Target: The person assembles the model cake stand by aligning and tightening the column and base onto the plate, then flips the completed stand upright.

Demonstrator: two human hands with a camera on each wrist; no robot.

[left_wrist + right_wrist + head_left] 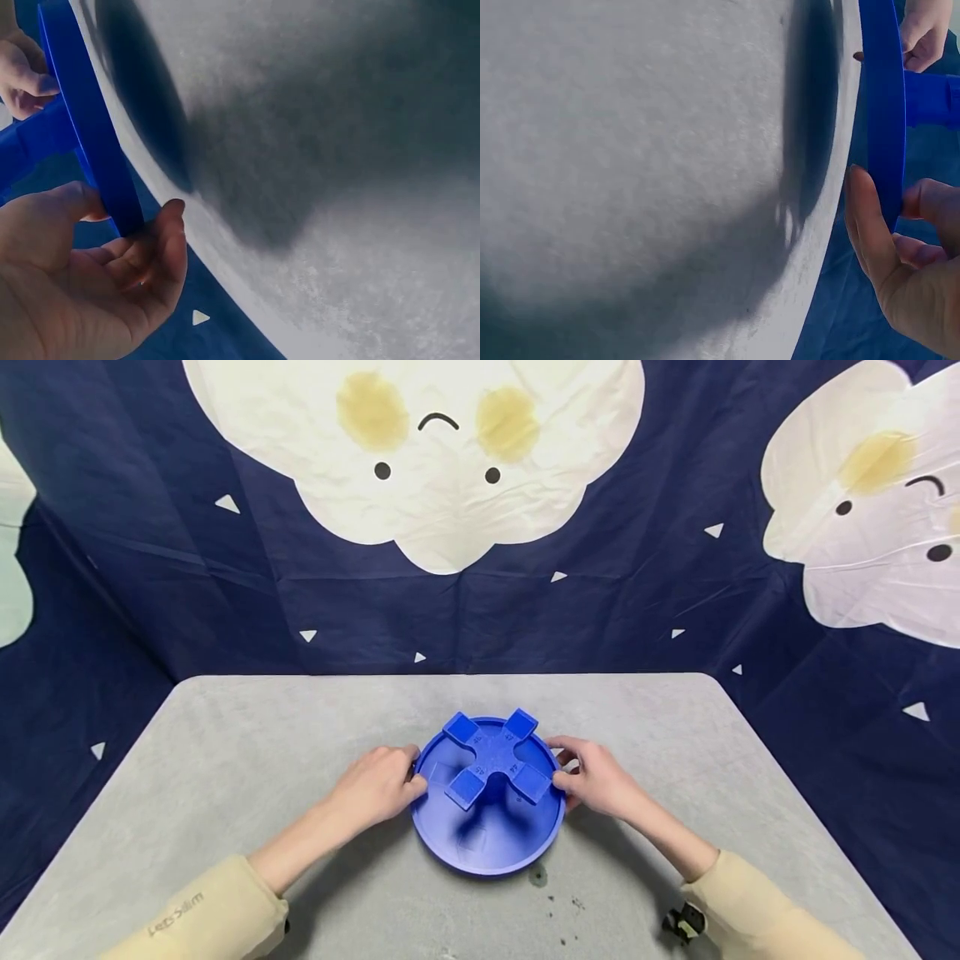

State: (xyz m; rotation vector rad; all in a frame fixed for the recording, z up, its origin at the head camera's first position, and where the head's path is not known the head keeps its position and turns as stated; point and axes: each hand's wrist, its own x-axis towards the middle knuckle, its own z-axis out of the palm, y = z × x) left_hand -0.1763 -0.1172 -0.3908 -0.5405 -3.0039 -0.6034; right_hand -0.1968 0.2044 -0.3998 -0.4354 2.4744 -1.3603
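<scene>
Both hands hold a round, shallow blue dish [480,847] by opposite sides of its rim. A blue cross-shaped piece [497,753] with flat-ended, numbered arms stands raised over the dish's middle. My left hand [382,782] pinches the left rim, thumb on the inner side and fingers outside and beneath. On the opposite side my right hand [597,778] grips the rim likewise, its thumb on the edge. In the left wrist view the dish wall [94,120] stands apart from its shadow, so the dish is above the table. The right wrist view shows the same gap beside the dish wall [885,112].
A grey table [262,743] lies under the hands. Dark blue cloth [360,610] with white cloud faces hangs behind and at both sides. A small dark object [684,922] is by the right sleeve, and dark specks [551,906] mark the tabletop near the dish.
</scene>
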